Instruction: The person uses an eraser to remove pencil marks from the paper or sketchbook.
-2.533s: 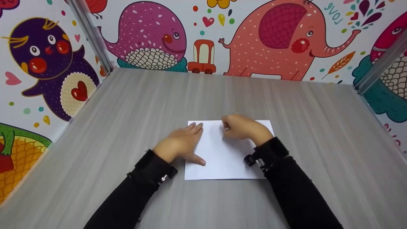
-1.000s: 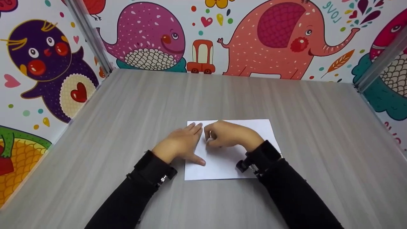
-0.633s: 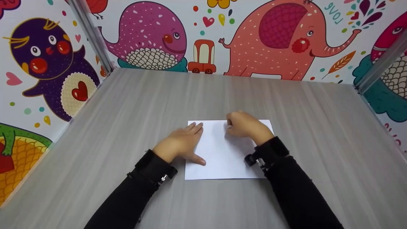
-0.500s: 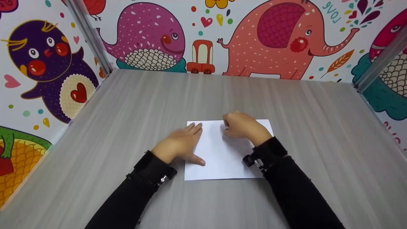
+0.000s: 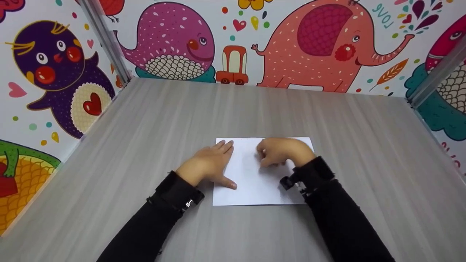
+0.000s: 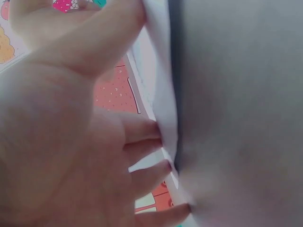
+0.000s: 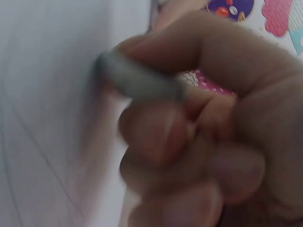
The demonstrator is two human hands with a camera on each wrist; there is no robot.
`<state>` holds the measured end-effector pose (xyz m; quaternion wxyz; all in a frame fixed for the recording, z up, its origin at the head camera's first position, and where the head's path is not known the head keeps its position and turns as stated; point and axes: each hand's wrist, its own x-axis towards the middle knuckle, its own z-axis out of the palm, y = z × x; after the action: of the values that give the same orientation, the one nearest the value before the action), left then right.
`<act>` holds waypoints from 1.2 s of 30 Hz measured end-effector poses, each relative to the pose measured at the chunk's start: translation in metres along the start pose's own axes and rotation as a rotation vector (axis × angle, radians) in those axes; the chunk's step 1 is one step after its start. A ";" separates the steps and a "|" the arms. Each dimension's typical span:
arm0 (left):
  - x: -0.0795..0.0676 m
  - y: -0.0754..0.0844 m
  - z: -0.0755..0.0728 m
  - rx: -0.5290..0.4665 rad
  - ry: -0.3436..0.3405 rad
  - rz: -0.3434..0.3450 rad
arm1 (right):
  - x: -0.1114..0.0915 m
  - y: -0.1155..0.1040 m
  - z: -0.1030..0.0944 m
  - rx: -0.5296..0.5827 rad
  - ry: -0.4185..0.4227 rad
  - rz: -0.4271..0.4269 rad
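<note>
A white sheet of paper (image 5: 251, 191) lies on the table, with faint dark lines on it in the right wrist view. My left hand (image 5: 208, 163) is spread over the sheet's left side, its thumb and fingertips touching it. Over the upper right part of the sheet is my right hand (image 5: 284, 151). Between its thumb and curled fingers it pinches a small whitish-grey eraser (image 7: 142, 82), blurred, with a darkened end at the paper. The head view hides the eraser behind the fingers.
The grey wood-grain table (image 5: 174, 120) extends around the sheet. Printed cartoon wall panels (image 5: 174, 32) stand at the back and both sides, with metal posts (image 5: 107, 40) at the corners. Each wrist wears a black strap (image 5: 178, 193) with a small camera.
My right hand has swept left and then back right over the sheet, and now sits slightly nearer the body than half a second ago. My left hand has stayed in place.
</note>
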<state>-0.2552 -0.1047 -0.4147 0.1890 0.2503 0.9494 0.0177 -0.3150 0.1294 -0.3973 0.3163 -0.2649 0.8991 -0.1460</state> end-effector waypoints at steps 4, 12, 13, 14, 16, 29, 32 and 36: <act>-0.001 0.001 -0.001 -0.007 0.003 0.000 | -0.010 0.003 -0.008 -0.009 0.033 0.067; -0.005 -0.002 0.002 -0.021 0.019 -0.010 | 0.014 -0.024 0.010 0.042 0.062 -0.214; -0.005 -0.002 0.002 -0.020 0.022 -0.007 | 0.016 -0.023 0.011 0.036 0.058 -0.219; -0.005 -0.002 0.002 -0.018 0.018 -0.008 | 0.016 -0.021 0.011 0.029 0.052 -0.213; -0.003 -0.002 0.002 -0.017 0.012 -0.009 | 0.014 -0.013 0.009 0.010 0.038 -0.179; -0.002 0.001 0.000 -0.005 0.013 0.000 | 0.012 -0.008 0.005 0.032 0.084 -0.171; -0.001 0.002 0.000 0.004 0.015 0.001 | 0.013 0.001 0.004 -0.001 0.082 -0.188; 0.000 0.001 0.000 -0.002 0.014 0.000 | 0.005 0.011 -0.004 -0.073 0.108 -0.111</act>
<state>-0.2549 -0.1035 -0.4144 0.1826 0.2502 0.9506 0.0203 -0.3249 0.1363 -0.4018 0.2490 -0.3175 0.9035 -0.1447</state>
